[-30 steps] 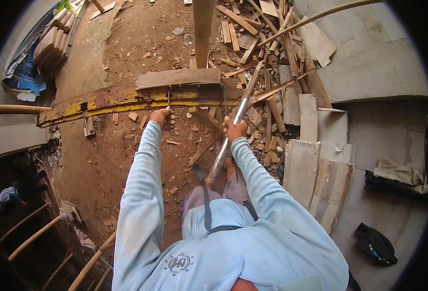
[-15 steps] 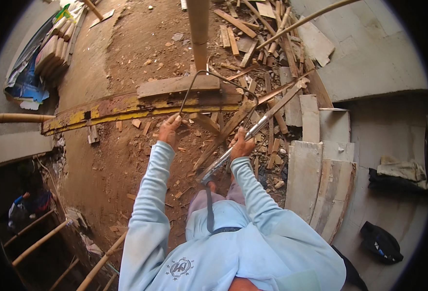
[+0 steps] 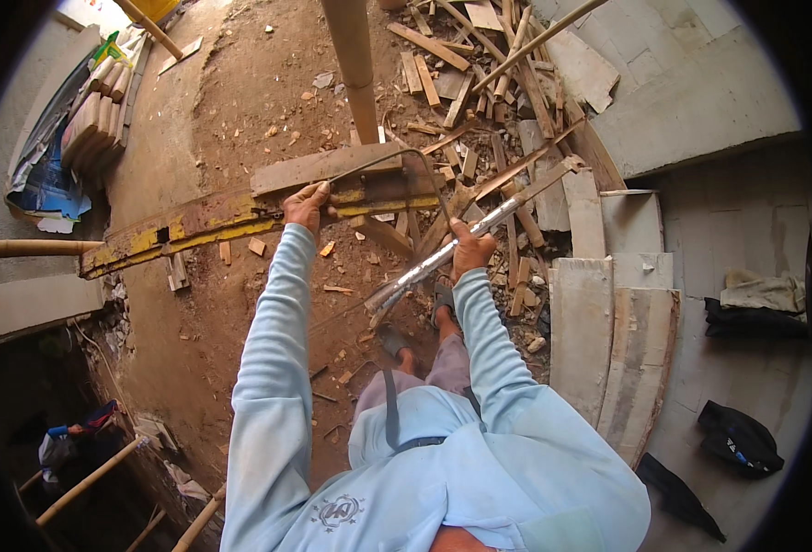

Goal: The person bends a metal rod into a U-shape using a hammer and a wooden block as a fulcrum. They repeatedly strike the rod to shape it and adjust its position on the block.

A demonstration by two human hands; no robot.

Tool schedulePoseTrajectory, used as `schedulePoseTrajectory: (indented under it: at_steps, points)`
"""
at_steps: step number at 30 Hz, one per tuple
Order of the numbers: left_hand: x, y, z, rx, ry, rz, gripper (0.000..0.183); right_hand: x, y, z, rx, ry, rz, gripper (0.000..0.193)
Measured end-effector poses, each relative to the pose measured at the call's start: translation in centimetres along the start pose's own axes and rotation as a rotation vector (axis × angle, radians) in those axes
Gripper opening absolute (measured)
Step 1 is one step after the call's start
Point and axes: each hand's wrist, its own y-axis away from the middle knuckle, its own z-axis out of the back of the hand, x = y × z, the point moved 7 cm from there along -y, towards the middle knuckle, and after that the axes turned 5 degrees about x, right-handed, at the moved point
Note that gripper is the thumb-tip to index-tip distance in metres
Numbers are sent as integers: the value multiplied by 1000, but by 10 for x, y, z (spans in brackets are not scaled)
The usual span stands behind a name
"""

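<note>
A thin dark metal rod, bent into an angular arch, spans between my hands. My left hand is closed around its left end, over the yellow-and-rust beam. My right hand is closed at the rod's other end. A long silver tube runs diagonally at that hand, from near my feet up to the wood pile; I cannot tell whether my fingers grip it too. A brown board lies along the beam.
Scrap wood is heaped at the far right. A round post stands ahead. Concrete-crusted boards lie to my right, near a black bag. Bamboo poles cross the dark pit at lower left, where another person is visible.
My left hand has moved forward and left, now over the beam, and my right hand slightly forward. The arched rod has tilted lower. The tube's near end has shifted left, and my feet now show.
</note>
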Motion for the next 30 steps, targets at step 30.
schedulePoseTrajectory:
  at_steps: [30]
  points:
    - [56,-40,56,-444,-265,233,35,-94,-4,6,4,297,-268,41]
